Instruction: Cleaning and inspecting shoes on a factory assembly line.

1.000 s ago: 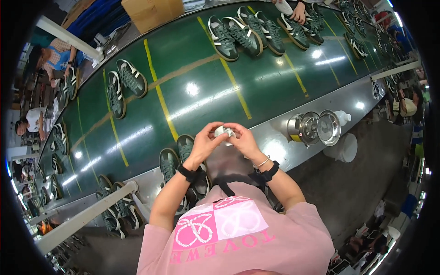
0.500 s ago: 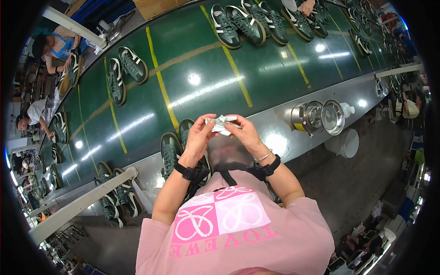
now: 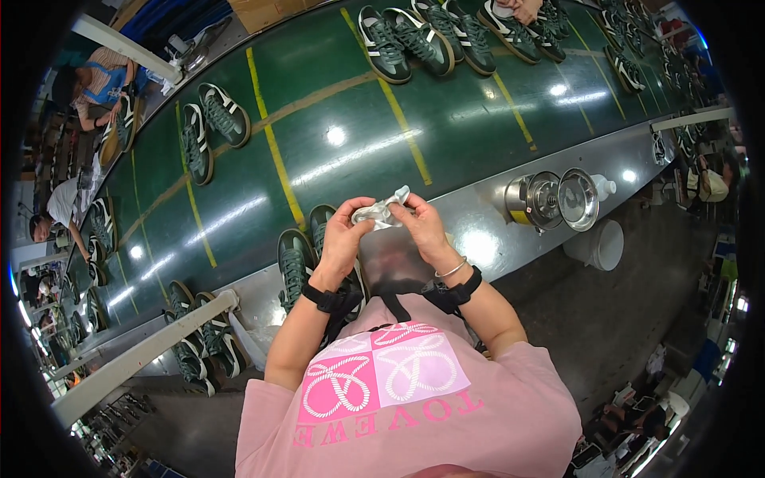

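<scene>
Between my two hands is a small crumpled white cloth, held above the near metal edge of the line. My left hand pinches its left side, and my right hand grips the right side, with a twisted end poking up past the fingers. Whether it is cloth or soft paper I cannot tell for sure. Just left of my left hand stands a dark green lace-up sneaker, and its mate is partly hidden behind that hand.
A green conveyor belt with yellow stripes carries several sneaker pairs, including one pair at the left. On the metal ledge stands a steel pot with its round lid. A white bucket is below. Co-workers' hands handle shoes across the belt.
The white cloth has been turned and bunched between my fingers, so one end now points up at the right. The far sneakers have shifted slightly left.
</scene>
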`<state>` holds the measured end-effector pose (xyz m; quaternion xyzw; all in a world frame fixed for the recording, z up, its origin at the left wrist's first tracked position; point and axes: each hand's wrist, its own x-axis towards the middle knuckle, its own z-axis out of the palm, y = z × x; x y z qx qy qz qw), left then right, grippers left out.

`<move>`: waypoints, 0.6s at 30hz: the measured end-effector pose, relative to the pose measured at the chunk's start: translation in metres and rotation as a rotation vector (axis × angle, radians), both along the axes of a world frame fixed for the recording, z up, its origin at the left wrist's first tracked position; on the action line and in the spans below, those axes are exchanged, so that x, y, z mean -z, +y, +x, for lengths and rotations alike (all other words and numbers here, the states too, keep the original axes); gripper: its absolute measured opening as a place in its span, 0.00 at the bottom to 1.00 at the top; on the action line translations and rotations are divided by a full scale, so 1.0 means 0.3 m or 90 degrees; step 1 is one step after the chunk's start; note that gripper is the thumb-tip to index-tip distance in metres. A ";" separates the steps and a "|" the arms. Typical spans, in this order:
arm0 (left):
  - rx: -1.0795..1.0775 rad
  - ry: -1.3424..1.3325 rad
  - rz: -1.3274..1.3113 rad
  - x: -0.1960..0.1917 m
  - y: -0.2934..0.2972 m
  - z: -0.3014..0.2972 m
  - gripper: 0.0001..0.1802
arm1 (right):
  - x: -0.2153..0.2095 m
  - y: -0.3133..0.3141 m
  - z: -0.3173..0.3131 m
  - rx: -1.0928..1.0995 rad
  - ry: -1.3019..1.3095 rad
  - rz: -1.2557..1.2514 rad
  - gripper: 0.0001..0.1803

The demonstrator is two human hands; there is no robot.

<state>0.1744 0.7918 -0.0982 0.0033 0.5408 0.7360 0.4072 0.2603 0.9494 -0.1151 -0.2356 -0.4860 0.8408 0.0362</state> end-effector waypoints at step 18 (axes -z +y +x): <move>-0.234 -0.217 0.224 0.038 0.024 -0.064 0.17 | 0.099 0.079 0.028 0.145 -0.090 -0.108 0.12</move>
